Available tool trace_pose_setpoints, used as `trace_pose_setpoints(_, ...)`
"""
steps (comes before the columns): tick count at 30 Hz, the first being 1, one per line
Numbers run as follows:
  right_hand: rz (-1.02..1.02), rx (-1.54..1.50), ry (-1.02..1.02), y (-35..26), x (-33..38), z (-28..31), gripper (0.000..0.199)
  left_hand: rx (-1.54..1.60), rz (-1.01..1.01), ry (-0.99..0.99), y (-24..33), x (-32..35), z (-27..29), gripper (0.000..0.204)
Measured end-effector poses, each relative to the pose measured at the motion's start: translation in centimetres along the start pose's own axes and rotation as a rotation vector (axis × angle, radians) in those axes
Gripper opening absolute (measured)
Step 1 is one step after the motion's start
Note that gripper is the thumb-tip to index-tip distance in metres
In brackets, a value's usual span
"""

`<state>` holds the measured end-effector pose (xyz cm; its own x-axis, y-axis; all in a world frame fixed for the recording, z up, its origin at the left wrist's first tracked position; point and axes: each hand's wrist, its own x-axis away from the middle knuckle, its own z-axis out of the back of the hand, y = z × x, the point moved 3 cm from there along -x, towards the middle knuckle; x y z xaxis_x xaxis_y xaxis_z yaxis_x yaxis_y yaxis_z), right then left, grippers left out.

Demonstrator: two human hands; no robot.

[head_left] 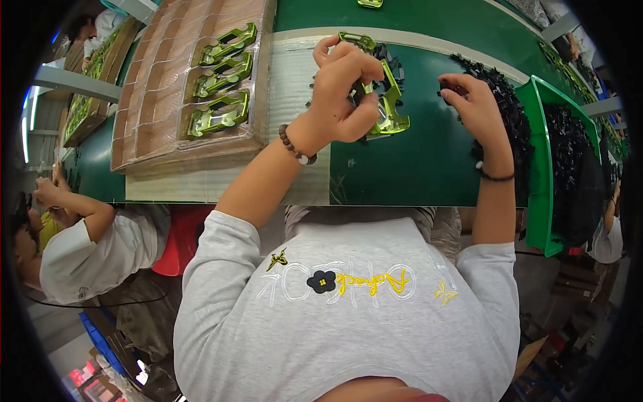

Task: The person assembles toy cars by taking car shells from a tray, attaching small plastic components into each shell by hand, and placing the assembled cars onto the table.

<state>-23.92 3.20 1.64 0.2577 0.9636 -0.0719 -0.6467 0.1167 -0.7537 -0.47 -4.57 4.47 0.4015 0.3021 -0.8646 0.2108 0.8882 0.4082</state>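
My left hand is curled over a shiny lime-green plastic frame, its thumb and fingers closed at the frame's left side. Part of the frame is hidden behind the hand. Another green frame shows just beyond my fingers, with black parts beside it. Out to the right, my right hand pinches a small black plastic piece between thumb and fingertips. That hand is at the left edge of a heap of small black pieces.
A tray with compartments stands on the left, three green frames in its right column. At the right, a green bin holds many black pieces. One green part lies at the far edge. A co-worker sits to the left.
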Motion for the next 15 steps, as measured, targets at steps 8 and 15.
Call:
trace_pose_setpoints(8, 0.031, 0.467, 0.094, 1.6, -1.9, -0.3, 0.027, 0.201, 0.341, 0.134, -1.6, 2.2, 0.4, 0.017)
trace_pose_setpoints(15, -0.009, -1.049, -0.186, -2.8, -2.9, -2.5, 0.023, 0.144, 0.233, 0.140, -1.7, 2.0, 1.0, 0.018)
